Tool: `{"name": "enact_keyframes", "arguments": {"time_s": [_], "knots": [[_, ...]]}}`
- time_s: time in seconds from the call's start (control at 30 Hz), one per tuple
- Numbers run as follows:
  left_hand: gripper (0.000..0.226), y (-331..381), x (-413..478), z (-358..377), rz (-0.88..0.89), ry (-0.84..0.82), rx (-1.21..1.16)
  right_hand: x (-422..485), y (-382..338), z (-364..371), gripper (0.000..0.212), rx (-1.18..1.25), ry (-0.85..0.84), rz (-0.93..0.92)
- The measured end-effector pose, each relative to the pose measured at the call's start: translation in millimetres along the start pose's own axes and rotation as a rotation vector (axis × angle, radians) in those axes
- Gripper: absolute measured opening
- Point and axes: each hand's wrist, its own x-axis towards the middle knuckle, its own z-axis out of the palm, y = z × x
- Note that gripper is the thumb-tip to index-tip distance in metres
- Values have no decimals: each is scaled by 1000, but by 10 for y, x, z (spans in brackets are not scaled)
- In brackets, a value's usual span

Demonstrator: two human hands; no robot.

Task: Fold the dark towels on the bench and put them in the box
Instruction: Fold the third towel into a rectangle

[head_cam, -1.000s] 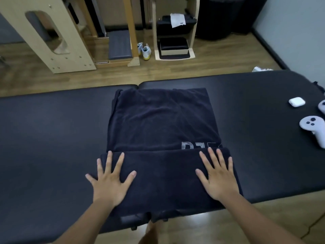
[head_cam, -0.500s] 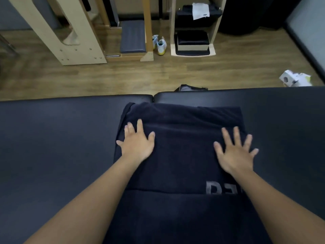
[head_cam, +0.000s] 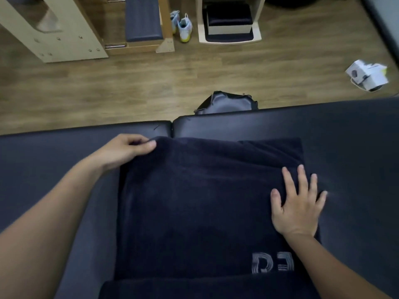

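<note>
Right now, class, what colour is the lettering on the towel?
Pale grey lettering on the dark towel; head view.

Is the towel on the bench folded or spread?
Partly folded: the towel has its near edge turned over once, the rest flat on the bench. The left hand pinches its far corner.

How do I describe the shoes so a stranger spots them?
Look past the black bench to the wooden floor beyond. Between the wooden frame and the cream stand sits a pair of shoes. They are pale with yellow soles, the only footwear in sight.
</note>
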Motion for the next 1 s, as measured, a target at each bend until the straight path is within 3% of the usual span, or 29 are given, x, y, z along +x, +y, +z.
{"name": "enact_keyframes", "arguments": {"time_s": [0.03,0.1,0.2,0.27,0.33,0.4,0.5,0.6,0.7,0.8,0.87,0.9,0.97,1.0], "knots": [[54,-12,-28,-59,-13,-80,-24,5,-4,-10,67,2,11,0],[70,-61,-43,-109,6,-78,-78,16,-43,-33,67,21,23,-13],[44,-147,-62,-44,62,121,-248,14,-61,-134,67,154,120,38],[23,-131,-76,8,124,201,-300,227,-67,-418,70,532,192,270],[13,-83,-66,0,156,181,-271,674,-104,-726,70,824,52,464],[6,-48,-47,-53,118,67,-142,1010,-135,-919,52,904,-225,456],[13,-88,25,-125,86,78,73,1269,-96,-1000,15,951,-268,385],[14,-105,174,-48,167,322,213,1419,-37,-872,15,754,-136,296],[15,-108,373,42,231,508,492,1561,-139,-735,44,384,-53,185],[25,-84,442,39,87,679,749,1626,-319,-797,42,340,98,171],[31,6,325,222,37,831,779,1437,-491,-746,38,287,265,-20],[34,59,257,398,167,800,804,1293,-580,-664,41,236,279,-186],[46,51,164,749,426,498,914,1060,-697,-439,53,78,96,-451],[55,-3,180,815,421,375,966,1035,-680,-367,61,-7,-10,-478]]}}
